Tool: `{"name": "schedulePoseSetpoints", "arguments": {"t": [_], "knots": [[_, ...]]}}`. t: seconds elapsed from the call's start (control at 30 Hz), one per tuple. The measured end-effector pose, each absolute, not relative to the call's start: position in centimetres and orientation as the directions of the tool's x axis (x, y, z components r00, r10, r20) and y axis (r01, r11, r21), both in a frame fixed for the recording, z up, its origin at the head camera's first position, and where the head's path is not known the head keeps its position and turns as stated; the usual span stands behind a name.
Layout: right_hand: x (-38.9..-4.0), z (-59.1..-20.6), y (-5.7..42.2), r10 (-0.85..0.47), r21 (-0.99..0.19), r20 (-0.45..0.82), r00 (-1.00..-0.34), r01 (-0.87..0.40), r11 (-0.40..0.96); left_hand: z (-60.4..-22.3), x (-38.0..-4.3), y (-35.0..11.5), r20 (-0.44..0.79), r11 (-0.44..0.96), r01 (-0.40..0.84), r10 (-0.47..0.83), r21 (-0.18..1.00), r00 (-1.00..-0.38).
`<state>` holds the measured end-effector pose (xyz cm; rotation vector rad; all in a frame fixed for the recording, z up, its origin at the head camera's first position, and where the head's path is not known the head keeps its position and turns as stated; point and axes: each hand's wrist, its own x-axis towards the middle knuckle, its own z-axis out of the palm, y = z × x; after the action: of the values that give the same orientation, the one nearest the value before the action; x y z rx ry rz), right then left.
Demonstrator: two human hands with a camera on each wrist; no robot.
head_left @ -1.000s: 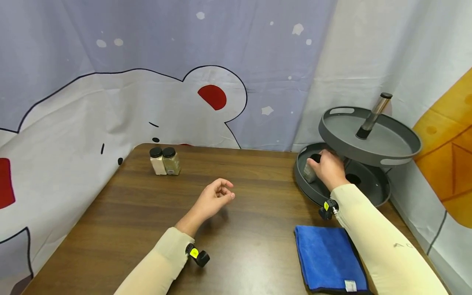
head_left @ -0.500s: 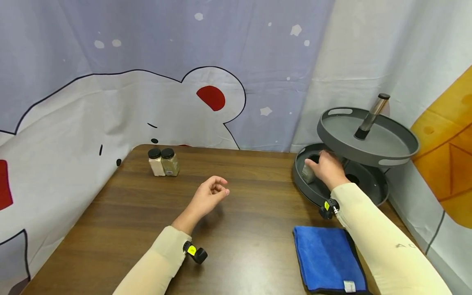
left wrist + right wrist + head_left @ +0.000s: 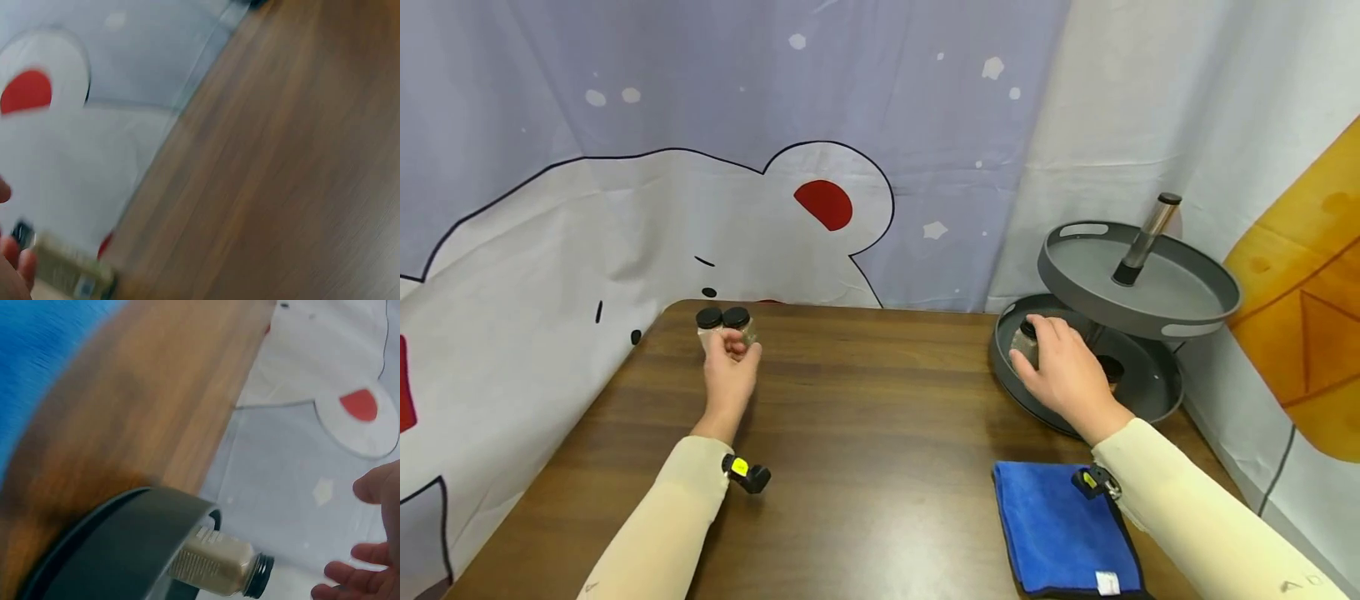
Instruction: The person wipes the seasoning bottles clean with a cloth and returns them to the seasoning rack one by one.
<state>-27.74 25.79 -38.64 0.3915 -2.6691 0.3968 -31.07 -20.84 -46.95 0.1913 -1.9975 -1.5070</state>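
Two black-lidded spice jars stand side by side at the back left: a pale one [image 3: 708, 320] and a greenish one [image 3: 737, 318]. My left hand [image 3: 727, 379] is right in front of them, fingers loosely bent and overlapping both jars in the head view. In the left wrist view the thumb and fingertips [image 3: 26, 265] are apart beside the greenish jar. At the right, another black-lidded spice jar [image 3: 212, 561] stands in the lower tray [image 3: 1153, 400]. My right hand [image 3: 1067, 375] is just beside that jar, its fingers spread and holding nothing.
A grey upper tray [image 3: 1195, 287] sits on a post over the lower tray, close above my right hand. A folded blue cloth [image 3: 1060, 525] lies on the wooden table [image 3: 865, 433] near the right forearm. A printed curtain [image 3: 925, 167] hangs along the back.
My left hand has moved left and away from me to the two jars. The right hand has let go of the jar in the lower tray and drawn back slightly.
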Motion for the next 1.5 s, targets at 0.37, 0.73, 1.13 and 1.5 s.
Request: {"name": "schedulePoseSetpoints", "arguments": {"t": [0.37, 0.73, 1.13, 1.5], "knots": [[-23.5, -39.8, 26.8, -0.361, -0.18, 0.455, -0.814, -0.481, 0.858, -48.3, -33.2, -29.4, 0.185, 0.235, 0.068, -0.519, 0.97, -0.834], [-21.3, -42.0, 28.8, -0.404, -0.18, 0.334, -0.852, -0.478, 0.86, -49.8, -35.2, -32.7, 0.109, 0.29, 0.062, -0.148, 0.955, -0.983], [-20.0, -43.7, 30.3, -0.386, -0.207, 0.304, -0.871, -0.456, 0.866, -50.2, -36.4, -33.0, 0.128, 0.261, 0.103, -0.082, 0.96, -0.988], [-19.8, -44.7, 30.6, -0.384, -0.211, 0.315, -0.868, -0.459, 0.863, -50.3, -36.4, -32.4, 0.077, 0.425, 0.01, -0.141, 0.905, -0.987]]}}
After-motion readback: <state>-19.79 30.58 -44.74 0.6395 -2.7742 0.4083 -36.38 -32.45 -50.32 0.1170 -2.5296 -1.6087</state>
